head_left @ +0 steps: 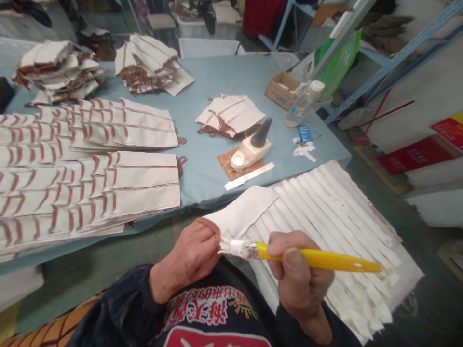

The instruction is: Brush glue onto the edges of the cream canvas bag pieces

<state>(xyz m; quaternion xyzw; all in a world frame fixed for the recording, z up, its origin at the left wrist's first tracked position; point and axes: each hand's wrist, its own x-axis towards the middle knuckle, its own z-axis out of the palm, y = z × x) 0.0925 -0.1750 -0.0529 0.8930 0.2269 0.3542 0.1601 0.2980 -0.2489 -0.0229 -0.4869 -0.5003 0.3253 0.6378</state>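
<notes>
My right hand (pixel 302 274) is wrapped round the yellow handle of a brush (pixel 325 260). Its pale, glue-crusted bristles touch the brown edge of a white leather-like piece (pixel 242 212). That edge is pinched in the closed fingers of my left hand (pixel 191 253). The far end of the piece lies over rows of white strips (pixel 336 231) laid side by side on a board to the right. On the table beyond stands a cream-coloured plastic container (pixel 248 154) with a black cone-shaped nozzle (pixel 262 133), on a brown scrap beside a loose white strip (pixel 249 176).
A blue-covered table (pixel 202 173) carries overlapping white pieces with brown edges (pixel 144 178) at left and a smaller stack (pixel 231 113) in the middle. Far right on it are a small carton (pixel 280 91), a clear jar (pixel 304 103) and a blue packet (pixel 304 132). Blue metal shelving (pixel 408 53) stands behind.
</notes>
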